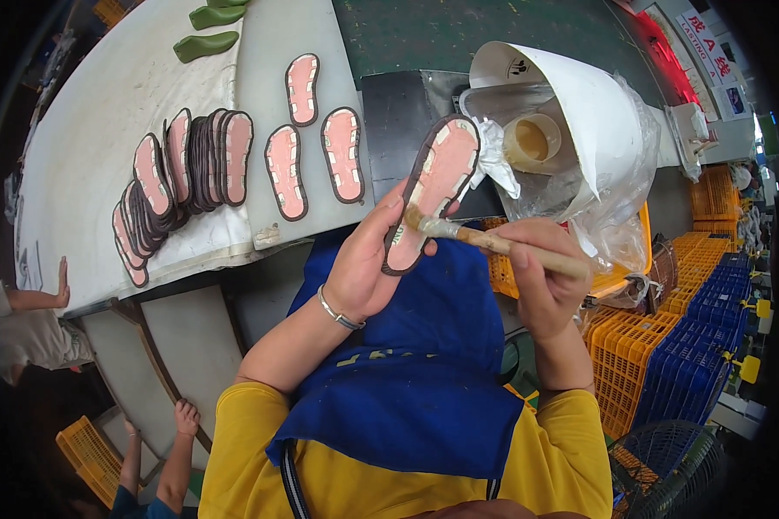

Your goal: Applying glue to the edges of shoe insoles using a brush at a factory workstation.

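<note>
My left hand [368, 264] holds up a pink shoe insole [446, 164] with a dark rim and white patches along its edges. In my right hand [545, 281] is a brush [493, 240] with a wooden handle, its bristles touching the insole's lower half. Right of the insole, a cup [531, 140] of yellowish liquid sits inside a large white rolled sheet [571, 95], beside crumpled white tissue [492, 160]. Three similar insoles, one of them a right-hand insole [344, 156], lie on the grey tabletop.
A leaning row of many insoles [208, 160] covers part of the white cloth at left. Green shoe lasts [206, 46] lie at the far edge. Yellow crates [623, 372], blue crates [688, 355] and a fan [666, 467] stand at right. Other people's hands, one on a rail [187, 417], show at lower left.
</note>
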`<state>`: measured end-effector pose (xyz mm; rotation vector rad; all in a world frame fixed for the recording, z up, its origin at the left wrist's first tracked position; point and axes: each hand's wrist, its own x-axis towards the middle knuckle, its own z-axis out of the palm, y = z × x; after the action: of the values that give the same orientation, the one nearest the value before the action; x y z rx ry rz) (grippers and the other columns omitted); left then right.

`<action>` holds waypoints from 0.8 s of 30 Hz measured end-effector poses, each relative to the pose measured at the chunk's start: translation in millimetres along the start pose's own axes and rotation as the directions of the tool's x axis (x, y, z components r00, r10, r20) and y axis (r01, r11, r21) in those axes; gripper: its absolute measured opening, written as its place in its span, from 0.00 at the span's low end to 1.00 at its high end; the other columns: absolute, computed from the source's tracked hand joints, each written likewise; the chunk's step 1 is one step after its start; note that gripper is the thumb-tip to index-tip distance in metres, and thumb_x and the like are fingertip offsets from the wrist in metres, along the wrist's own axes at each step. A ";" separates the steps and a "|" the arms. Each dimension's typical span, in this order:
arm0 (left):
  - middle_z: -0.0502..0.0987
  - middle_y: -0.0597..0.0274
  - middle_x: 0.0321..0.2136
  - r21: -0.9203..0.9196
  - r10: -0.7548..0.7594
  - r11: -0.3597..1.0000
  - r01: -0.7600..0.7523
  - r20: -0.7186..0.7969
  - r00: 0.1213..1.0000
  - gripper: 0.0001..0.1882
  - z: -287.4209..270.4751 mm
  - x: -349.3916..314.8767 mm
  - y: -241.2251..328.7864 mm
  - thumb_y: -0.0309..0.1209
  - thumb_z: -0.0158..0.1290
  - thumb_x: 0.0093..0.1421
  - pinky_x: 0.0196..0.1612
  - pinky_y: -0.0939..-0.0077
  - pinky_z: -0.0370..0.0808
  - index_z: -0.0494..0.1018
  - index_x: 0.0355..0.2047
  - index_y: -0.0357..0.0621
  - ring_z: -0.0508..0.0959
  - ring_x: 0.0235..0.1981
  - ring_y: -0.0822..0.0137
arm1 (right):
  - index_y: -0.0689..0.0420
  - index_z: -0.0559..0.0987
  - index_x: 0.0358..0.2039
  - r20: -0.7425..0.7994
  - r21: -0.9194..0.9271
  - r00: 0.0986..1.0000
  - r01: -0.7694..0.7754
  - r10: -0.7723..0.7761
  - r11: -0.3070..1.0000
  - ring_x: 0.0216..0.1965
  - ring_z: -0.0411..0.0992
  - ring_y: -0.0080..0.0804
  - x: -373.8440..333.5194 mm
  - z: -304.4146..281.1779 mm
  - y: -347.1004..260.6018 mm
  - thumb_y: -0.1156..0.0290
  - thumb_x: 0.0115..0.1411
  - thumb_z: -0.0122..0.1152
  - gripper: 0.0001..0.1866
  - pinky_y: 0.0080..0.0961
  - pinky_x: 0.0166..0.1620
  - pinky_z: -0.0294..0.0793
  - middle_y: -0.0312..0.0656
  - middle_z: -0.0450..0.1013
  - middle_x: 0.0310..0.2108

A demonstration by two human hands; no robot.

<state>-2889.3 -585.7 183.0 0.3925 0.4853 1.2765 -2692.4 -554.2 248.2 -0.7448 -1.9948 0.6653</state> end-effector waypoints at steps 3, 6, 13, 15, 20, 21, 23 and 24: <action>0.64 0.51 0.63 -0.047 -0.005 0.999 0.003 -0.038 0.999 0.27 6.3 0.5 -0.8 0.39 0.33 0.73 0.53 0.68 0.71 0.52 0.68 0.41 0.66 0.63 0.54 | 0.67 0.78 0.36 0.008 0.540 0.928 -0.318 0.373 0.779 0.30 0.77 0.27 -4.7 4.7 0.7 0.73 0.66 0.55 0.09 0.20 0.35 0.76 0.44 0.77 0.31; 0.64 0.51 0.63 -0.051 -0.043 0.998 0.042 -0.030 0.999 0.27 4.4 -0.7 2.9 0.39 0.32 0.73 0.57 0.66 0.69 0.52 0.68 0.41 0.65 0.64 0.55 | 0.67 0.78 0.36 0.020 0.626 0.901 -0.348 0.433 0.698 0.30 0.77 0.27 -4.1 4.2 0.3 0.74 0.66 0.55 0.08 0.20 0.35 0.77 0.44 0.77 0.31; 0.68 0.57 0.60 -0.068 -0.014 0.998 0.009 -0.072 0.997 0.25 10.1 0.1 -1.3 0.38 0.32 0.73 0.47 0.76 0.72 0.55 0.67 0.43 0.71 0.56 0.66 | 0.66 0.80 0.34 0.014 0.272 0.958 -0.280 0.287 0.921 0.26 0.76 0.27 -6.5 7.8 2.8 0.77 0.61 0.61 0.05 0.19 0.30 0.74 0.43 0.78 0.30; 0.69 0.57 0.59 -0.062 -0.017 0.998 0.012 -0.077 0.997 0.25 9.7 0.3 -1.4 0.38 0.33 0.73 0.45 0.76 0.72 0.55 0.67 0.43 0.72 0.56 0.67 | 0.66 0.79 0.34 0.008 0.125 0.994 -0.113 0.113 0.986 0.26 0.76 0.29 1.2 4.9 4.2 0.78 0.59 0.62 0.05 0.20 0.29 0.73 0.44 0.78 0.29; 0.69 0.58 0.58 -0.072 -0.012 0.997 0.006 -0.081 0.997 0.25 4.3 3.1 -4.9 0.39 0.33 0.73 0.44 0.75 0.73 0.56 0.67 0.44 0.72 0.55 0.67 | 0.63 0.78 0.36 0.152 -0.253 0.964 0.253 -0.219 0.934 0.30 0.78 0.42 -1.9 5.8 -10.2 0.73 0.49 0.71 0.14 0.32 0.31 0.78 0.45 0.76 0.31; 0.70 0.58 0.58 -0.071 -0.016 0.997 0.010 -0.082 0.997 0.25 4.6 3.9 -5.1 0.40 0.33 0.73 0.43 0.75 0.74 0.56 0.66 0.44 0.72 0.55 0.67 | 0.63 0.78 0.36 0.169 -0.250 0.954 0.285 -0.248 0.925 0.30 0.78 0.42 -3.9 7.6 -12.8 0.74 0.48 0.71 0.15 0.32 0.31 0.79 0.45 0.76 0.32; 0.67 0.56 0.61 -0.082 -0.033 0.996 0.026 -0.094 0.995 0.25 3.2 4.0 -3.8 0.40 0.32 0.73 0.44 0.72 0.74 0.56 0.66 0.43 0.70 0.58 0.62 | 0.64 0.78 0.36 0.201 -0.228 0.935 0.336 -0.293 0.914 0.29 0.77 0.43 -5.3 12.0 -16.8 0.74 0.47 0.71 0.16 0.32 0.31 0.79 0.46 0.75 0.31; 0.64 0.54 0.63 -0.094 -0.046 0.995 0.036 -0.109 0.993 0.25 2.6 3.8 -3.3 0.40 0.31 0.74 0.46 0.70 0.75 0.56 0.66 0.43 0.68 0.62 0.57 | 0.64 0.78 0.36 0.201 -0.228 0.935 0.335 -0.292 0.914 0.29 0.77 0.43 -4.2 13.7 -17.6 0.74 0.47 0.71 0.16 0.32 0.31 0.79 0.46 0.75 0.31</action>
<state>-2884.4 -582.9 183.0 0.2345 0.5238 1.2802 -2706.7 -571.4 251.7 -0.5105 -2.3171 0.2833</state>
